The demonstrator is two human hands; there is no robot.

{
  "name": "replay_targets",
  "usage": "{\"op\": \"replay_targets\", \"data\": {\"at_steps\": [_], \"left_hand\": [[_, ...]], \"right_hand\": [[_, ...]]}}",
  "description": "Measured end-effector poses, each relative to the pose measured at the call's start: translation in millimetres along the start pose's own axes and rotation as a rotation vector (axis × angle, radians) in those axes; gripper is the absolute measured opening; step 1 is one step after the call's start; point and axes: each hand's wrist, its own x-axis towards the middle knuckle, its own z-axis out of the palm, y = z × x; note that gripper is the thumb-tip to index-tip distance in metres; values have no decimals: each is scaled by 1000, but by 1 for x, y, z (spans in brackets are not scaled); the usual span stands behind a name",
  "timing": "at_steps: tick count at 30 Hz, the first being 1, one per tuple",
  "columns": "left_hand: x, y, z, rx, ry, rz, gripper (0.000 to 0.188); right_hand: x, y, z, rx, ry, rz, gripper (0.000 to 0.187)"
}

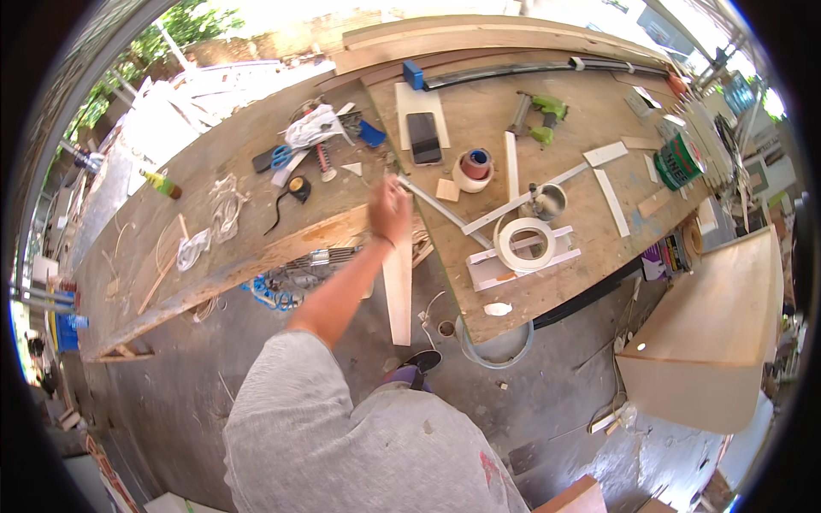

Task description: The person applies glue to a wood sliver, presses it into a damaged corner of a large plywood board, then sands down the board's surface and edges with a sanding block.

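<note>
Grey short-sleeved cloth shirt (428, 453) is filling the space nearest the camera. Beyond it, a broad brown plywood workbench (481, 115) is spreading out, and a second long plywood surface (333, 201) is extending left of it. One long pale wooden board (399, 295) is showing just left of the workbench's left edge, its upper end disappearing behind the hand. Along that edge, a slim whitish straight strip (440, 205) is lying at a slant. Over the edge, the bare left hand (391, 209) is reaching, its fingers curling close together — whether they are gripping the board or the strip, I cannot tell. Nor can I tell how the right hand's fingers are set. Toward the workbench's near corner, a flat white tape roll (505, 249) is lying; near its far left, a black rectangular smartphone (423, 138) is resting.
</note>
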Motion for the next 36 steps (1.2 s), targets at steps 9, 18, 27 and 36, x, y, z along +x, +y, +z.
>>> {"op": "replay_targets", "data": {"at_steps": [9, 18, 27, 36], "left_hand": [[138, -99, 43, 529, -536, -473, 66], [146, -147, 65, 585, -519, -431, 72], [153, -206, 68, 638, -599, -198, 50], [166, -155, -11, 554, -56, -188, 44]], "right_hand": [[-36, 100, 11, 55, 68, 18, 33], [-48, 123, 37, -100, 154, 3, 37], [-88, 15, 14, -207, 209, 140, 31], [-69, -12, 28, 56, 189, 184, 35]]}}
